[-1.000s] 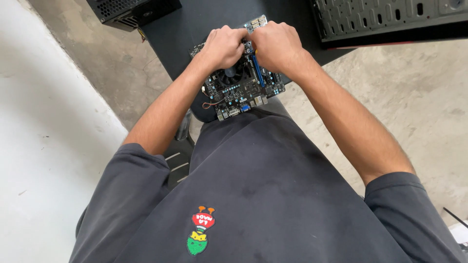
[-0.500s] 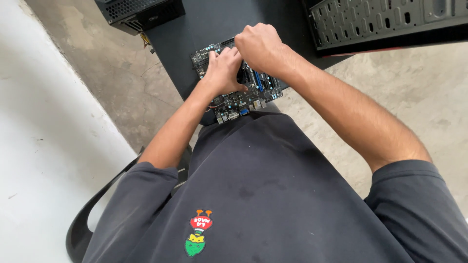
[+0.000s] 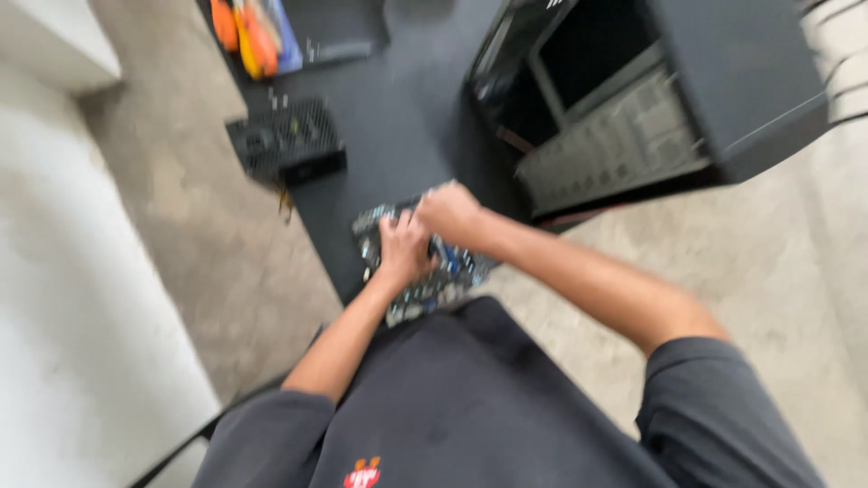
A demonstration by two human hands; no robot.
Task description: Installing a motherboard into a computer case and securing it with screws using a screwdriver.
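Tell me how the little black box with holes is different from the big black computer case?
The small vented box lies low and flat on the black mat, left of the hands; the computer case is far bigger and stands taller on the right. The box's mesh top is closed; the case is open, showing its inside. Neither hand touches them: both rest on the circuit board. Both are dark and boxy.

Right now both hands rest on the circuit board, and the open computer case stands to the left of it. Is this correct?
Not quite. The head view shows both the left hand and right hand on the circuit board, but the open computer case stands to its right, not left.
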